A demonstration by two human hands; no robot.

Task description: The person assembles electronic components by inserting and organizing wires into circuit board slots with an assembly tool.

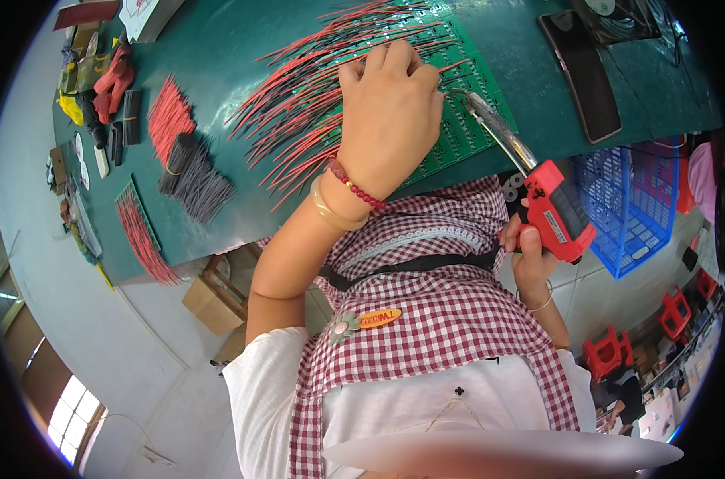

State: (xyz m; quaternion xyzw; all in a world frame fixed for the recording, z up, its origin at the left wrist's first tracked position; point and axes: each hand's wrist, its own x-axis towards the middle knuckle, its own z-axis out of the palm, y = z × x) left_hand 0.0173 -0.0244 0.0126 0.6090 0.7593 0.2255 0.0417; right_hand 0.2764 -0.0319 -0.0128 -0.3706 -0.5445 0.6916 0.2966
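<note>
My left hand (394, 104) is over a green circuit board panel (482, 88), fingers bent down and closed among red and black wires. Short wire ends stick out past its fingers, which seem to pinch a wire; the fingertips are hidden. Many thin red and black wires (299, 104) fan out leftward from the panel. In my right hand (530, 254) is a soldering gun (558, 211) with a red and black handle and a metal barrel. Its tip points up and left over the panel, just right of my left hand.
On the green table (219, 48) lie red wires (171, 120), a bundle of black wires (195, 180) and a small wired board (143, 231). A dark phone (582, 76) is at the right. A blue plastic basket (626, 199) stands beyond the table's right edge.
</note>
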